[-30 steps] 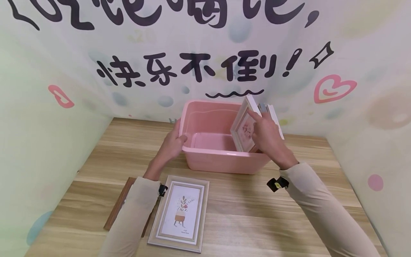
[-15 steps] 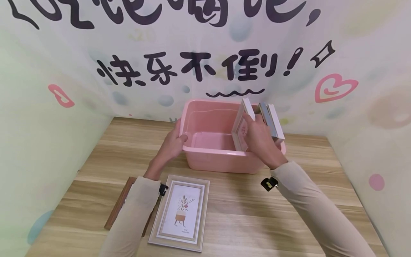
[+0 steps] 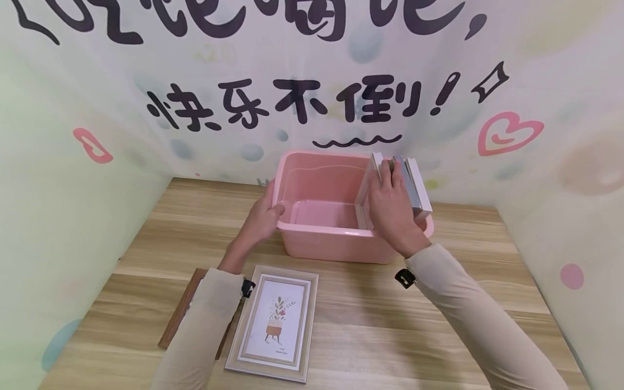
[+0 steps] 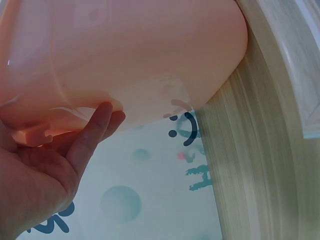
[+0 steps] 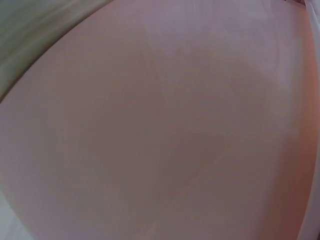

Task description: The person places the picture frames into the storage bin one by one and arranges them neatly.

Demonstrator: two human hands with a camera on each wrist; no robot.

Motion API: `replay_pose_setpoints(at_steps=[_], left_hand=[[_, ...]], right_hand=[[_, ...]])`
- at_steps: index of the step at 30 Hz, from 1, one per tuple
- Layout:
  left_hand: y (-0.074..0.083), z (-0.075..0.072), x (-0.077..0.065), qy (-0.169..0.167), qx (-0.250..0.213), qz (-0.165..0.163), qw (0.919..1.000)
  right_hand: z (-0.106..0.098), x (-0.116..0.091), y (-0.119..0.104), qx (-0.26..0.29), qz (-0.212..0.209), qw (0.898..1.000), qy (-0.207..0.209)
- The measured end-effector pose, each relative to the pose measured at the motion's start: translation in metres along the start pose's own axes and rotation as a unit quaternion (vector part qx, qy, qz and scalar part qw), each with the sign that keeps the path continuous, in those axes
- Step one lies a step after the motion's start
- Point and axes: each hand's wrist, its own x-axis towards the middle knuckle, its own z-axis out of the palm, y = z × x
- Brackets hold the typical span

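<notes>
A pink plastic basin (image 3: 336, 246) stands on the table by the back wall. My left hand (image 3: 260, 219) grips its left rim, thumb over the edge; in the left wrist view the fingers (image 4: 100, 122) lie under the rim against the outer wall. At the basin's right end, several picture frames stand on edge. My right hand (image 3: 392, 211) holds the leftmost one, a white picture frame (image 3: 363, 200), its fingers over the top edge. A grey-blue frame (image 3: 407, 181) and another white frame (image 3: 419, 187) lean just right of the hand. The right wrist view shows only the basin's outer wall (image 5: 150, 125).
A beige picture frame (image 3: 307, 325) with a potted-plant print lies flat in front of the basin. Left of it, a brown frame (image 3: 182, 309) is partly covered by my left sleeve. Behind the wooden table (image 3: 390, 336) rises a printed wall (image 3: 219, 151).
My right hand has moved left and slightly down; the white frame it holds now stands more upright and closer to the others. The left hand stays on the rim.
</notes>
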Motion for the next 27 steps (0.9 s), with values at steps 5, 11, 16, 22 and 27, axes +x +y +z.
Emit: replay_pose_setpoints(at_steps=[5, 11, 16, 22, 27], left_hand=[[-0.001, 0.000, 0.001, 0.002, 0.003, -0.004, 1.0000], [0.000, 0.000, 0.000, 0.000, 0.000, -0.007, 1.0000], [0.001, 0.000, 0.000, 0.003, 0.010, -0.009, 0.9999], [0.001, 0.000, 0.000, 0.005, 0.008, -0.008, 0.9999], [0.002, 0.000, 0.000, 0.004, 0.006, -0.009, 0.9999]], right_hand=[[-0.001, 0.000, -0.001, -0.016, 0.013, 1.000, -0.023], [-0.004, -0.002, 0.001, -0.046, 0.016, 0.998, -0.031], [-0.006, -0.004, 0.006, -0.069, 0.025, 0.997, -0.026], [-0.005, -0.005, 0.011, -0.052, 0.042, 0.997, -0.028], [-0.006, -0.005, 0.013, -0.038, 0.043, 0.998, -0.030]])
